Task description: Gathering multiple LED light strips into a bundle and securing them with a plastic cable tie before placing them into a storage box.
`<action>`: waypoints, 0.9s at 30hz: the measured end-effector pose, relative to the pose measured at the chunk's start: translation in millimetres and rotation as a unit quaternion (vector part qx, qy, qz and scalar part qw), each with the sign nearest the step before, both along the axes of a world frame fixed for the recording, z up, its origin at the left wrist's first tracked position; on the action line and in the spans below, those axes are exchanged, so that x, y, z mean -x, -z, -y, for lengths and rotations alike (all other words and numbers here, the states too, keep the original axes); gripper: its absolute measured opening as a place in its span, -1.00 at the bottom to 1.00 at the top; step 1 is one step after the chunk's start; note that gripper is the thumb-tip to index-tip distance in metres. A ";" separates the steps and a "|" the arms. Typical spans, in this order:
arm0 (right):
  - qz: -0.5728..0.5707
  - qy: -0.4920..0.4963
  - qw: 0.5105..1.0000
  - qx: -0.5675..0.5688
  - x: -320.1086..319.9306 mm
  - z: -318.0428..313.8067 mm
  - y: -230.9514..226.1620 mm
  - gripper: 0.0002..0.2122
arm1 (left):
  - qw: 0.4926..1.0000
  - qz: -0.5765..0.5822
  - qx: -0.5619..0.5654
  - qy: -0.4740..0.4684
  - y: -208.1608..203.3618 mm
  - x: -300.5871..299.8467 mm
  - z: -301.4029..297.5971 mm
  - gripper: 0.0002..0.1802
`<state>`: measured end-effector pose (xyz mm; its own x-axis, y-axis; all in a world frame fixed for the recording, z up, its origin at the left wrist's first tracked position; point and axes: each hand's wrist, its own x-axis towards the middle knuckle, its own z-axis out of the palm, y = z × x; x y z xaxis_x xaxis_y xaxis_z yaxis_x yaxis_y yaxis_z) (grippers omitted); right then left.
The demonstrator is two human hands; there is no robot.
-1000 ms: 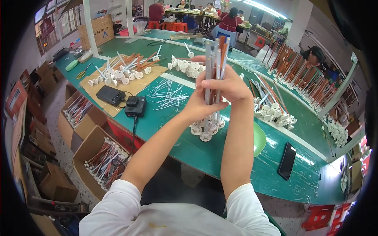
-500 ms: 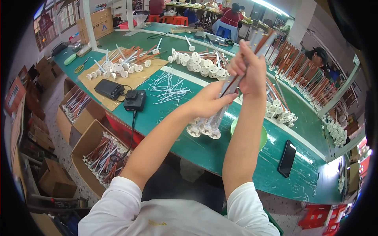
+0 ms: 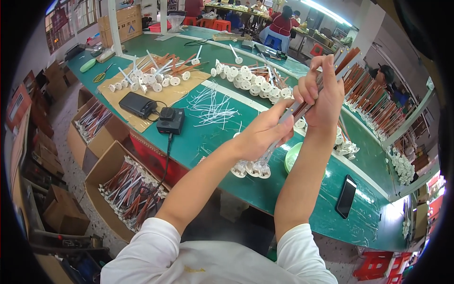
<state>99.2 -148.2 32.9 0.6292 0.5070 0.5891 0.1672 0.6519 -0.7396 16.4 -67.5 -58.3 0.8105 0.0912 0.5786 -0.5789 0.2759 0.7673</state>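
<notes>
A bundle of slim grey and brown strips (image 3: 349, 61) slants up to the right in front of me, with white round discs (image 3: 256, 169) at its lower end. My left hand (image 3: 262, 136) is closed round its lower part, just above the discs. Higher up, my right hand (image 3: 324, 92) wraps the same bundle with bent fingers, and the strip ends stick out past it. Below my right forearm sits a light green bowl (image 3: 292, 157), partly hidden. Thin white ties (image 3: 213, 111) lie loose on the green table (image 3: 201, 146), left of my hands.
Disc-ended strips are piled on brown cardboard (image 3: 177, 102) and farther back. A black box-shaped device (image 3: 170, 120) with a cable stands near the front edge. A black phone (image 3: 346, 196) lies right. Filled cartons (image 3: 101, 177) stand lower left. Upright strips (image 3: 373, 102) line the right side.
Both hands and the bundle sit a little farther right and lower in the picture. The whole scene has also shifted slightly right. Both hands keep hold of the bundle.
</notes>
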 end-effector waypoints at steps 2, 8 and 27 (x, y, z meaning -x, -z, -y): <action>0.005 -0.030 0.999 -0.011 -1.1 3.2 0.0 -0.66 | 0.992 -0.024 -0.088 -0.089 -6.0 5.0 6.1 -0.67; 0.043 0.072 0.996 0.003 31.7 -6.5 -2.3 -0.71 | 0.914 0.017 -0.237 -0.330 -1.1 14.8 16.4 -0.69; 0.242 0.027 0.853 0.461 -30.9 -29.5 21.9 -0.62 | 0.975 -0.042 0.175 -0.133 56.4 96.2 -21.7 -0.59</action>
